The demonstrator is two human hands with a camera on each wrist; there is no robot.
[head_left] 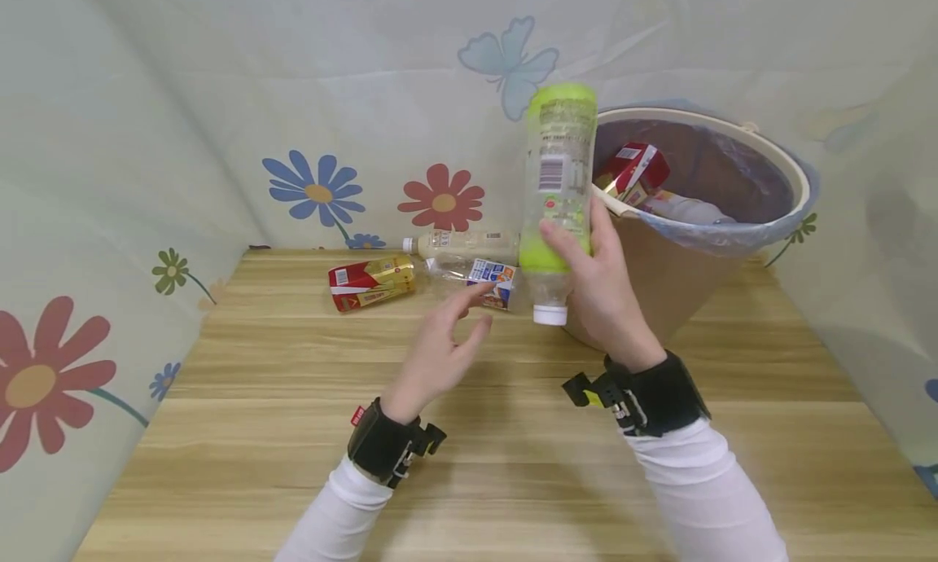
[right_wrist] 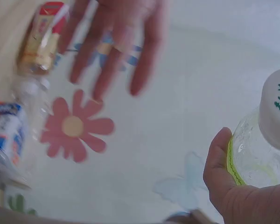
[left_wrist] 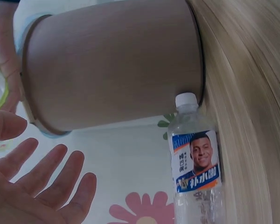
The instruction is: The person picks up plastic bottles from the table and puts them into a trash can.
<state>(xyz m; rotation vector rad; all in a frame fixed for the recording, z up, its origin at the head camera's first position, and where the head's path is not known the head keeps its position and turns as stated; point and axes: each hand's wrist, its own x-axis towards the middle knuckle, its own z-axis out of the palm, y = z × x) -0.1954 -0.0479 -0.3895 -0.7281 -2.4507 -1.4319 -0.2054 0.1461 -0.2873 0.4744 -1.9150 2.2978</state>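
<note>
One clear plastic bottle with a lime-green label (head_left: 558, 179) sits in my right hand (head_left: 602, 289), held upside down so its white screw cap (head_left: 550, 313) points at the wooden table (head_left: 513, 464); my thumb and fingers are curled round its lower half, just in front of the bin. Its label is a glossy sleeve with a barcode and small print that I cannot read. In the right wrist view the cap shows a green mark on top, and my thumb (right_wrist: 220, 163) presses against the ribbed, see-through wall. My left hand (head_left: 440, 346) hovers over the table with its fingers spread apart and relaxed, holding nothing. Just beyond it lies a clear water bottle with a blue and orange label (head_left: 479, 274), on its side; the left wrist view shows a printed face and white lettering on that label, and a white cap. Beside it lie a red and gold carton (head_left: 370, 283) and a pale milky bottle with a white cap (head_left: 462, 243), close to the wall. The round bin (head_left: 733, 220) has smooth tan sides, a cream rim and a thin plastic liner, and holds a red carton (head_left: 633, 169) and other packaging.
</note>
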